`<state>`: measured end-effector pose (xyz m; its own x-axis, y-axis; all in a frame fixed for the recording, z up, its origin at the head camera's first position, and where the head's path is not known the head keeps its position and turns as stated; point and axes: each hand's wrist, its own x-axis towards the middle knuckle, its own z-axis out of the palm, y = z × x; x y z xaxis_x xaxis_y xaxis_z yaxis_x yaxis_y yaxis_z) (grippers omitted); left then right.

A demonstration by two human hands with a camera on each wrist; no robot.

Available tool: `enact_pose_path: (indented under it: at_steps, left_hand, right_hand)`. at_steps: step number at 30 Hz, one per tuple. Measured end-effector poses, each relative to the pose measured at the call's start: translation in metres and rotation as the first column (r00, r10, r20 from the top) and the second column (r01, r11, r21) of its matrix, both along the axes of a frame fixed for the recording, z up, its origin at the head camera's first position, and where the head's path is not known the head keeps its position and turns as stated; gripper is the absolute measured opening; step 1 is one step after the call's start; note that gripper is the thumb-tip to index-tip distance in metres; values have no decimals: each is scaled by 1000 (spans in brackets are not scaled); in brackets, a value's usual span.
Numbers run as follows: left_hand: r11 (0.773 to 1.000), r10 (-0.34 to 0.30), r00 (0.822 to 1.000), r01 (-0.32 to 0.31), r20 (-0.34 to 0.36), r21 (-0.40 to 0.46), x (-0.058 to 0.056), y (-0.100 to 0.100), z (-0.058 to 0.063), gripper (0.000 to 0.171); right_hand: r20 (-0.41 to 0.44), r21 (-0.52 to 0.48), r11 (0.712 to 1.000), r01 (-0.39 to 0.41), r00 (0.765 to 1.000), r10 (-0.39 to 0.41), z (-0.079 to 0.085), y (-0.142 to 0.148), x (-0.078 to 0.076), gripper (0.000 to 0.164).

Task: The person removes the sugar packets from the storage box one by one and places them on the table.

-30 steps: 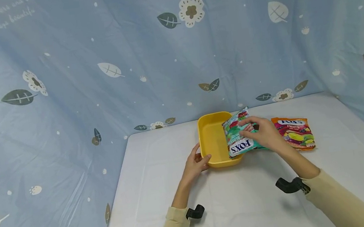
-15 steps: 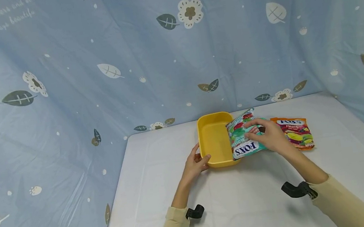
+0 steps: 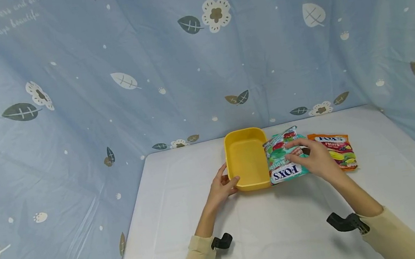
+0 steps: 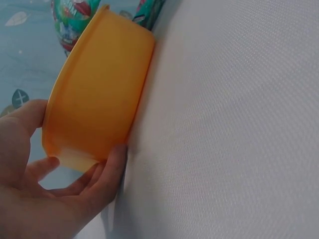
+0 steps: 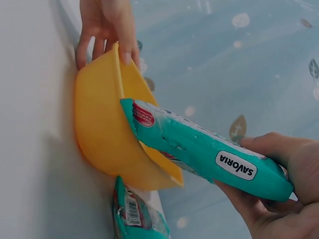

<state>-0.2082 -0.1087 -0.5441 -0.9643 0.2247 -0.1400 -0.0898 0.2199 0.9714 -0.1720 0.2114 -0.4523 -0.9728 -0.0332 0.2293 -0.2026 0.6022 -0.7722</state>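
My left hand [image 3: 219, 191] grips the near left side of an empty yellow plastic basin [image 3: 249, 163], thumb over the rim and fingers against the outer wall. My right hand [image 3: 315, 159] pinches a teal Fox's candy bag [image 3: 280, 161] between thumb and fingers. That bag hangs above the table beside the basin's right rim. In the right wrist view its teal end with the Savoria label [image 5: 236, 165] faces the camera. A second teal candy bag [image 5: 139, 214] lies on the table against the basin's right side, mostly hidden under the held bag in the head view.
To the right of my right hand lies an orange and purple Fox's Fruits candy bag [image 3: 338, 154] on the white tablecloth [image 3: 276, 234]. A blue patterned curtain [image 3: 167, 64] rises along the back and left edges of the table.
My right hand has drawn the teal candy bag rightward and slightly toward me, from over the basin's right part to beside its rim. My left hand and the basin stay put.
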Motion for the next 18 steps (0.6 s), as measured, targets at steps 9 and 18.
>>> enact_pose_path:
  at_steps: [9, 18]
  left_hand:
    - [1000, 1, 1000, -1, 2, -5, 1, 0, 2, 75]
    - [1000, -2, 1000, 2, 0, 3, 1, 1, 4, 75]
  right_hand:
    - [8, -7, 1000, 8, 1000, -8, -4, 6, 6, 32]
    - [-29, -45, 999, 10, 1000, -11, -7, 14, 16, 31]
